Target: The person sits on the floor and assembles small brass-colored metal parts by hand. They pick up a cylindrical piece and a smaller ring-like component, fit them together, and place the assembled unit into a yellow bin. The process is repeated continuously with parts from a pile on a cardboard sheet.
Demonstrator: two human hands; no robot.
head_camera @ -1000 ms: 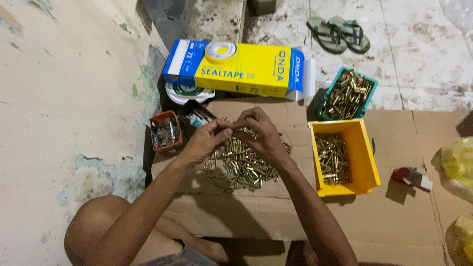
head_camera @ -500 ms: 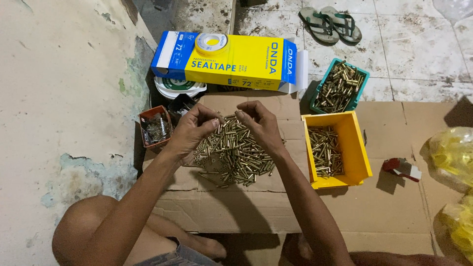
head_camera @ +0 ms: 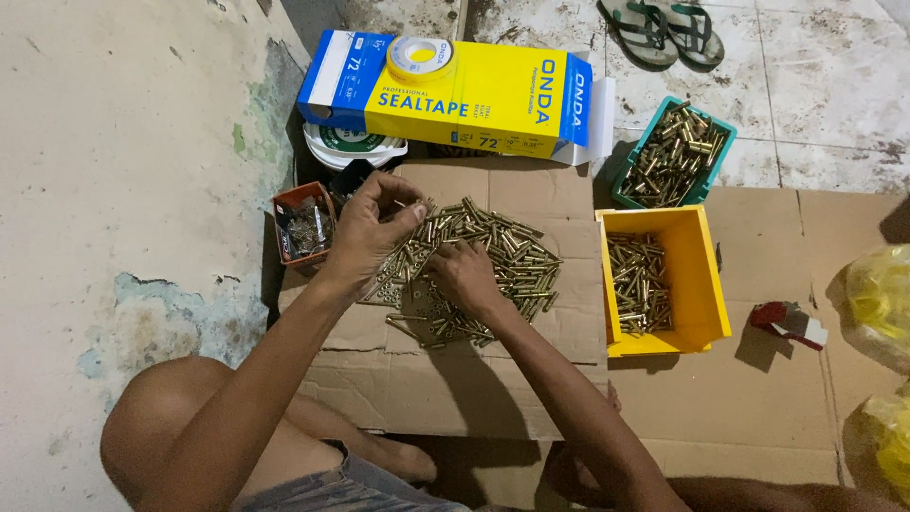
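Observation:
A heap of small brass-coloured metal pieces [head_camera: 507,251] lies on a flat cardboard sheet [head_camera: 455,379] in front of me. My left hand [head_camera: 365,232] hovers at the heap's left edge, thumb and fingers pinched on a small brass piece. My right hand [head_camera: 464,275] rests palm down on the near part of the heap, fingers curled among the pieces; whether it grips one is hidden.
A yellow bin [head_camera: 697,284] and a teal tray [head_camera: 711,175], both holding brass pieces, stand right of the heap. A small orange box [head_camera: 284,204] of dark parts sits left. A blue and yellow carton [head_camera: 474,95] lies behind. Sandals [head_camera: 668,28], yellow bags [head_camera: 877,294], wall at left.
My right hand has dropped from beside the left hand down onto the near part of the heap. The left hand stays raised at the heap's left edge. The camera view shifted slightly.

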